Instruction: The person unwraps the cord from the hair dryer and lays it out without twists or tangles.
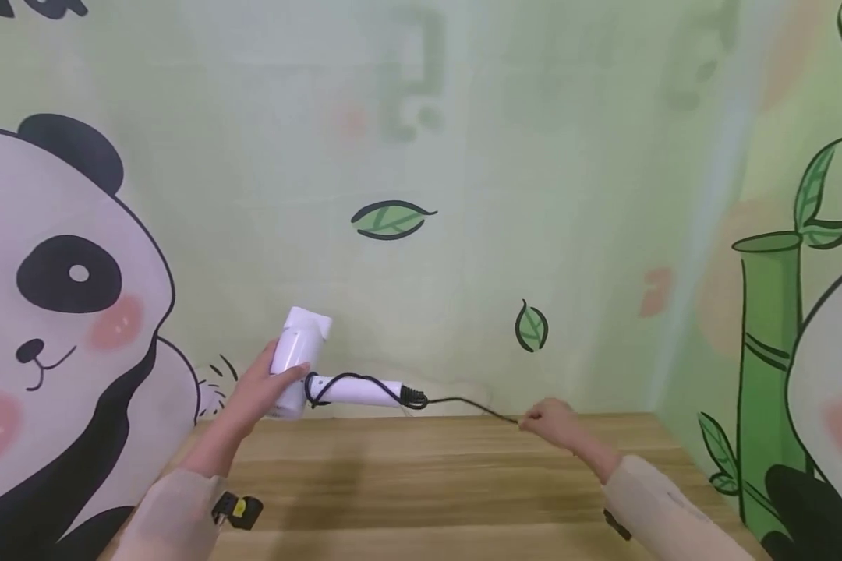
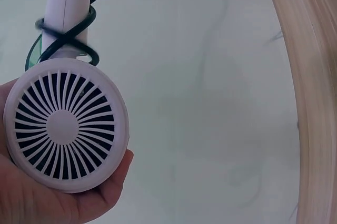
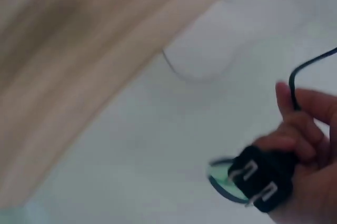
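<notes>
A white hair dryer (image 1: 300,343) is held up over the wooden table by my left hand (image 1: 260,389), fingers and thumb wrapped round its barrel. In the left wrist view the round slotted air inlet (image 2: 63,126) faces the camera. The handle (image 1: 361,391) points right, with black cord (image 1: 372,379) looped and crossed around it. From the handle's end the cord runs to my right hand (image 1: 557,423), which pinches it between thumb and fingers. A black plug (image 3: 260,179) with pale prongs sticks out from that same hand's curled fingers.
The wooden table (image 1: 463,483) stretches below both hands and meets a pale green wall cloth (image 1: 463,273) at its back edge. Printed pandas, leaves and a bamboo stalk (image 1: 770,374) decorate the cloth. Small black devices (image 1: 238,510) sit at the sleeves.
</notes>
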### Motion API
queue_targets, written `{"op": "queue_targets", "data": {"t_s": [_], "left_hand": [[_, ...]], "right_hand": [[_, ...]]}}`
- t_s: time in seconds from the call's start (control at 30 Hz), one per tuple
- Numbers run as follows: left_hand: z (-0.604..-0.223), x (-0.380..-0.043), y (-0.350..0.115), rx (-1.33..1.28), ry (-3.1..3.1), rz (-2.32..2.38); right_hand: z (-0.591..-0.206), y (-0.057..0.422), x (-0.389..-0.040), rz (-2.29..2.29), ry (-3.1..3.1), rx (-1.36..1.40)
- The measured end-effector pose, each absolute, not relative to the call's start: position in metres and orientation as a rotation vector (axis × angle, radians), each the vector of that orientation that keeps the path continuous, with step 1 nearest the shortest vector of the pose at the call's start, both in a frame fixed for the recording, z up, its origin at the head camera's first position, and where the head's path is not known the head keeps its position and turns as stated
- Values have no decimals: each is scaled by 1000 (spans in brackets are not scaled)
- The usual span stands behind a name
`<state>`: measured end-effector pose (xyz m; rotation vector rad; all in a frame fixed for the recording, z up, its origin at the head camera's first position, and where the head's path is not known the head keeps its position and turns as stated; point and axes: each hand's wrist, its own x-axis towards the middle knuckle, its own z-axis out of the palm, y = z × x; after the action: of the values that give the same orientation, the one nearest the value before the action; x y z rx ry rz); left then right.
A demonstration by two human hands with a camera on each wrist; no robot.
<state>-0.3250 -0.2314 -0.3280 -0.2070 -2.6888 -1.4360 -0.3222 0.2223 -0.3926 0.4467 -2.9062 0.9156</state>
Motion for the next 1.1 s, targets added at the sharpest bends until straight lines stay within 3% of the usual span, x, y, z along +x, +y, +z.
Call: {"op": "queue_targets", "data": {"t_s": [0.2,0.4,0.53,0.63,0.93,1.0,1.1], "left_hand": [[-335,-325,-236,-220,-2727,-1398],[-342,-327,-245,-151,-2693,-1410],[-344,-328,-253,-79,-2633,-1464],[-344,-329,-259,-9,-2596,-1486],[-340,-335,-270,91,-2505,-1526],[-338,-336,-270,90,-2502,-1526],[-332,-338,-272,60,-2520,-1513]], "right_hand": [[-295,211,-339,792,-2627,254],[-238,206,-290,916,-2256,285],[-246,215,-244,990,-2150,335],[-267,227,-215,1048,-2089,521],[-317,241,-181,1341,-2148,1849],[-324,233,-174,1540,-2398,1910],[-343,224,-170,1779,-2762,1715]]}}
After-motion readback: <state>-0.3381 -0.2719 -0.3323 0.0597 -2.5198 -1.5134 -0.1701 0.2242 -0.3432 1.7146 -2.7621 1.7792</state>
